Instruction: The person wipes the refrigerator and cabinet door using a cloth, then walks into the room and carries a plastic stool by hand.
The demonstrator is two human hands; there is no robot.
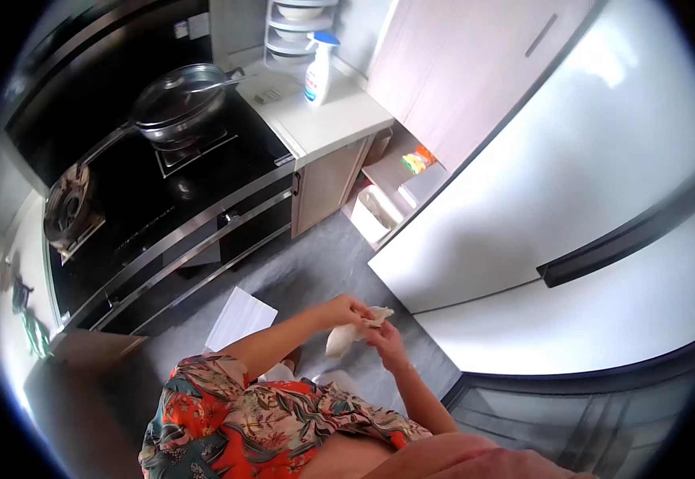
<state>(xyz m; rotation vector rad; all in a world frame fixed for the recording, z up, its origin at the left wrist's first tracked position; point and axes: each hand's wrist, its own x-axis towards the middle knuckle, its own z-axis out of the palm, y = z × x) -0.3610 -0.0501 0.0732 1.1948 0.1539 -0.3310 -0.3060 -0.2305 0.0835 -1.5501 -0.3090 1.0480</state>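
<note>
Between my two hands hangs a pale, crumpled, soft thing (343, 342), a thin bag or a cloth; I cannot tell which. My left hand (346, 311) has its fingers closed on the upper, gathered part. Just below and to the right, my right hand (387, 345) also grips it, close to the left fingertips. A loose frilled end sticks out to the right, past the fingers. The lower part droops over the grey floor. Whether anything lies inside it is hidden.
A lidded pan (180, 108) and a second metal pan (69, 203) stand on the black stove (144, 199). A spray bottle (317, 73) stands on the counter (347, 120). At right is a white fridge (507, 231) with a dark handle. A white bin (376, 214) sits in the open cabinet.
</note>
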